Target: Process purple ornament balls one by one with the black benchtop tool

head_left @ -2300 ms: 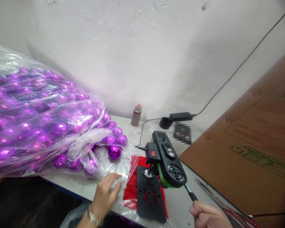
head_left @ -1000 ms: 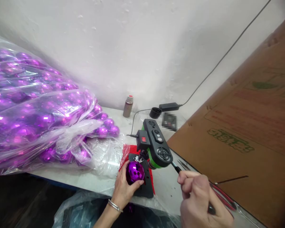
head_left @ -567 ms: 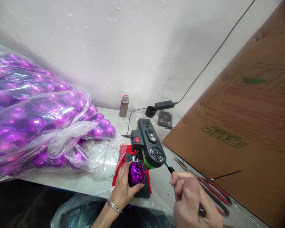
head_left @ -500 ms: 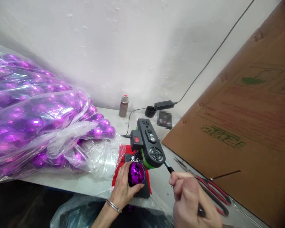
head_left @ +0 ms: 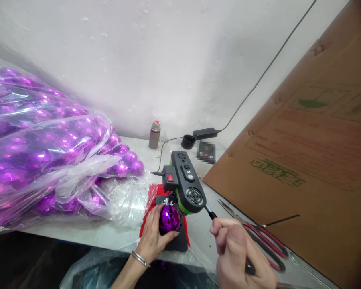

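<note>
At lower centre, the purple ball is clasped under the small press by the left hand; the lever is gripped by the right hand. Fingers could be pinched if the ball rolls.

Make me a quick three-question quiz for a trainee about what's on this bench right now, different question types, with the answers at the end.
1. True or false: the left hand holds a purple faceted ball on the black base plate under the small bench drill.
2. Multiple choice: what does the right hand grip? A) the red-handled scissors B) the drill's lever handle C) the small bottle
3. Fill in: the red-handled scissors lie between the drill and the large ____ sheet.

Key: 1 true. 2 B. 3 cardboard.
</note>
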Motion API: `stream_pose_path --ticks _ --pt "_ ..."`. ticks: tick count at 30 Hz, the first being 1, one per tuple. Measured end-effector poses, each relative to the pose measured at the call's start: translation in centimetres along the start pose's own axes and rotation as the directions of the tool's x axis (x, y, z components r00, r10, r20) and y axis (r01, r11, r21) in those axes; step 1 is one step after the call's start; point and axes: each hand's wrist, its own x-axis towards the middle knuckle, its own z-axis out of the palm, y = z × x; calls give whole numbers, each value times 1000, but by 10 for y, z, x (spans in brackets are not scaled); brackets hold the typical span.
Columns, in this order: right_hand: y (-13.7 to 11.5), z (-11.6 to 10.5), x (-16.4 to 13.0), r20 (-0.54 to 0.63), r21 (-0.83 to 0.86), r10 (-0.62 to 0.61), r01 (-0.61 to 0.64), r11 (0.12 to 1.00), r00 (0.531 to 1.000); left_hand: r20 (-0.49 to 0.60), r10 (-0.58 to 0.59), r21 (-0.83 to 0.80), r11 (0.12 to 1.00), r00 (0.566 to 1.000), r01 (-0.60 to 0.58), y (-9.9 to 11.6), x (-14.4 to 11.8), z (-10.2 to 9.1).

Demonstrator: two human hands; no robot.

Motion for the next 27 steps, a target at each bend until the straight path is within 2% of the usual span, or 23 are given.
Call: stream_pose_path --ticks 7,14,21,27 --pt "0 -3 1 30 2 35 -35 999 999 25 -13 33 999 1000 13 0 0 19" --pt "1 -4 1 28 10 20 -20 1000 999 38 64 -38 997 997 -62 -9 -4 26" --pt "12 3 -19 -59 38 -102 104 994 993 27 88 -11 996 996 -88 -13 -3 28" --pt "13 8 -28 -104 82 -43 52 995 994 16 88 -23 996 996 -87 -13 -4 30"
